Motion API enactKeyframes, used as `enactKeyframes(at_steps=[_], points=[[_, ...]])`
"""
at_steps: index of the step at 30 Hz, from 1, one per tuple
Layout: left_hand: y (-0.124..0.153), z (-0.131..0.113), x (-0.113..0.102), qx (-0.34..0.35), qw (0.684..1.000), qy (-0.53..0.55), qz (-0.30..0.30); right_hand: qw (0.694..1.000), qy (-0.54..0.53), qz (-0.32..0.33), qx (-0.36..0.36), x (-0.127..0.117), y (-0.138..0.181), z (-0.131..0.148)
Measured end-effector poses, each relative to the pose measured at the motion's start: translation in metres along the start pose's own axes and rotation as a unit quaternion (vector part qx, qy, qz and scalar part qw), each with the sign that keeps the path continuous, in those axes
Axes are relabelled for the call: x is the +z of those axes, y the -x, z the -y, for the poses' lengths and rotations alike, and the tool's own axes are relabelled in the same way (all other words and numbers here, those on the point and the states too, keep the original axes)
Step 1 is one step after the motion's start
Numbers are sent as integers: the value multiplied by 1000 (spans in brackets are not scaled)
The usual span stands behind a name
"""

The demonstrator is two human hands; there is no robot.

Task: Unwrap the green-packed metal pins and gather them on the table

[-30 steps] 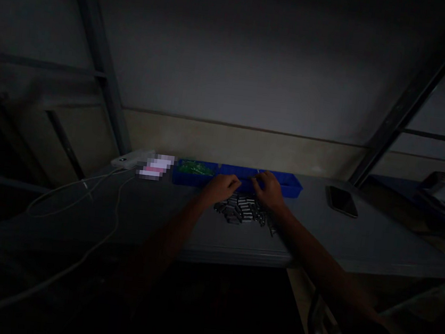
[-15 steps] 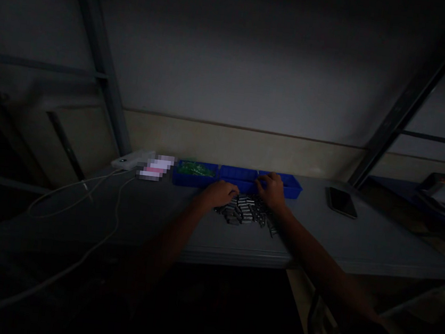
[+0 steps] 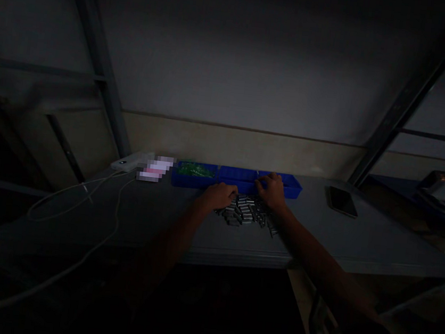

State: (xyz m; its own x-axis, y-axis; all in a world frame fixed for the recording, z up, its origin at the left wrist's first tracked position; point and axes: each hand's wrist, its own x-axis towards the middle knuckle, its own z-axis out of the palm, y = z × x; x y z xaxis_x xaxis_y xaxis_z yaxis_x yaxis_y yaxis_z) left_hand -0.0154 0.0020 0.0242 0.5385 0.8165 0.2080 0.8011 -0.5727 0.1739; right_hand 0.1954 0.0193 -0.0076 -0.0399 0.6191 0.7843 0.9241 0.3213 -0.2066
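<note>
Several small metal cylinders (image 3: 246,212) lie in a loose pile on the grey table (image 3: 183,232). At the pile's left end is my left hand (image 3: 221,196), its fingers curled closed; whatever they pinch is too small and dark to name. My right hand (image 3: 271,190) is bent over the pile's back right, in front of the blue bins, with thumb and fingers drawn together. What sits between those fingertips is hidden. Behind the hands stand a middle blue bin (image 3: 237,183) and a right blue bin (image 3: 292,190). Green plastic pieces (image 3: 195,170) fill the left blue bin (image 3: 188,183).
A dark phone (image 3: 342,201) lies at the table's right. On the left are a white box-shaped device (image 3: 130,162), a blurred-out pinkish card (image 3: 156,169) and a looping white cable (image 3: 117,214). Metal uprights (image 3: 383,131) and the wall bound the back.
Both hands stay almost where they were, with only slight finger movement at the pile. The view has shifted very slightly.
</note>
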Motion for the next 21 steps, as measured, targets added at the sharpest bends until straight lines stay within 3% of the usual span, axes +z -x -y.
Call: enactKeyframes(at_steps=[7,15,21], points=[[-2,-4,4,-1,999,-20,35,1000,-1,-5,13,-3,-1,3],[-3,-4,2,-28,999,-37,6,998,-10,31,51,-7,-2,9],[-3,-4,-2,-56,994,-88,23,998,3,39,49,-8,-3,9]])
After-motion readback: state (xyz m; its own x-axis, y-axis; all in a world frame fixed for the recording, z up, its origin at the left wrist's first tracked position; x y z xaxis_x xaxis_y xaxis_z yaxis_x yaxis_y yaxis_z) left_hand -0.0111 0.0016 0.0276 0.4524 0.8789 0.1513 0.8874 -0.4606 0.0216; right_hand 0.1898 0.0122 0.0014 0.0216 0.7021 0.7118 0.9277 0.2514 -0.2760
